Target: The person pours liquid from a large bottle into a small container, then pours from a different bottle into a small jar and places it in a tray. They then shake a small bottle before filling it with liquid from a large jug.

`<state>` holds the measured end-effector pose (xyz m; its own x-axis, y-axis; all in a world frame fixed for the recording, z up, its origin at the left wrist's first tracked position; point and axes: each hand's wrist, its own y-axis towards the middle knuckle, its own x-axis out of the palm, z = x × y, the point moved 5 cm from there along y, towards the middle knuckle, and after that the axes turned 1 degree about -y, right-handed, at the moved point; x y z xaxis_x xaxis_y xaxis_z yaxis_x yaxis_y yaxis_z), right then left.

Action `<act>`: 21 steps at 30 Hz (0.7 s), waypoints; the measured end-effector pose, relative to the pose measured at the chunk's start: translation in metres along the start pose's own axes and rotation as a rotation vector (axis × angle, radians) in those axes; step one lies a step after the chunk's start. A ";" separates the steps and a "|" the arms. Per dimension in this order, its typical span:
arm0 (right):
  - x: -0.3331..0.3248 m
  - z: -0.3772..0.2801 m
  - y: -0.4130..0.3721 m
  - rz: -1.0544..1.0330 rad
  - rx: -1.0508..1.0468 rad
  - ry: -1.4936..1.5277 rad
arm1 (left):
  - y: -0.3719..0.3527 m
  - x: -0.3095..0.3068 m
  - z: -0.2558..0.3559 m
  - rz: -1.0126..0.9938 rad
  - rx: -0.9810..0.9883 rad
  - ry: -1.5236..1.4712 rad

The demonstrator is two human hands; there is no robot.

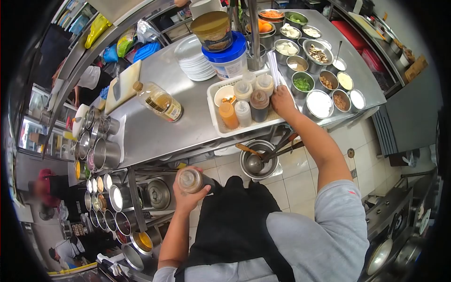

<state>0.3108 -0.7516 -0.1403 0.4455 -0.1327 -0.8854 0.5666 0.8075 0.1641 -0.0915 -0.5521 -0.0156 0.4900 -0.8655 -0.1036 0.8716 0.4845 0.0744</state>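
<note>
I stand in a commercial-style kitchen: a long steel counter (192, 98) with stacked white plates (196, 68), metal tubs (298, 95) of cut vegetables, and, to my right, a frying pan (379, 257).

Head-worn fisheye view, facing forward and down, close range

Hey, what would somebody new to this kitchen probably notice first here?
Probably the bright blue lid under a gold tub, beside stacked white plates on the steel counter. Next, the white basket of squeeze bottles at the counter's near edge, with the right hand at its right side. Nearer, the left hand holds a capped bottle left of the black apron.
</note>
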 end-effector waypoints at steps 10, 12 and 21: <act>-0.012 0.006 -0.001 -0.017 -0.069 0.097 | 0.001 0.003 0.003 -0.063 0.007 0.050; -0.008 0.010 0.000 -0.002 -0.075 0.125 | 0.004 0.006 0.002 -0.093 0.007 0.065; -0.093 0.058 -0.042 -0.369 0.182 0.497 | 0.017 0.022 0.009 -0.125 0.030 0.091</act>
<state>0.2855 -0.8065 -0.0397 -0.1506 -0.0663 -0.9864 0.7491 0.6434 -0.1576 -0.0663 -0.5645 -0.0077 0.3784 -0.9030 -0.2035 0.9257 0.3688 0.0845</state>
